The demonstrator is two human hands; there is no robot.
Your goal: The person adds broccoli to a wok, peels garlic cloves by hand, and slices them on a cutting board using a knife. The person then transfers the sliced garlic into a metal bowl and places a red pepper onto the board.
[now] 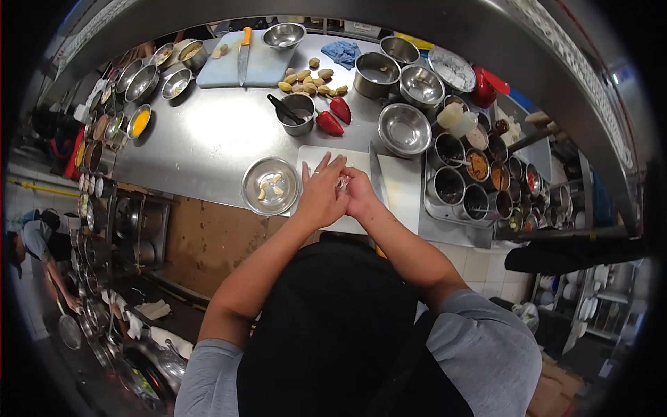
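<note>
My left hand (323,192) and my right hand (359,192) meet over a white cutting board (316,154). Between their fingertips is a small pale, pinkish-white piece (342,183), mostly hidden, which looks like a garlic clove. The left hand's outer fingers stretch forward while the right hand's fingers curl inward. Left of my hands, a steel bowl (251,200) holds several peeled garlic cloves (264,189). A knife (376,170) lies just right of my right hand, its blade pointing away from me.
Beyond my hands stand a small steel pot (300,104) with a black handle, red peppers (329,124) and a pile of brownish-yellow pieces (306,85). An orange-handled knife (244,59) rests on a bluish board (215,73). Steel bowls (405,129) and sauce containers (448,185) crowd the right.
</note>
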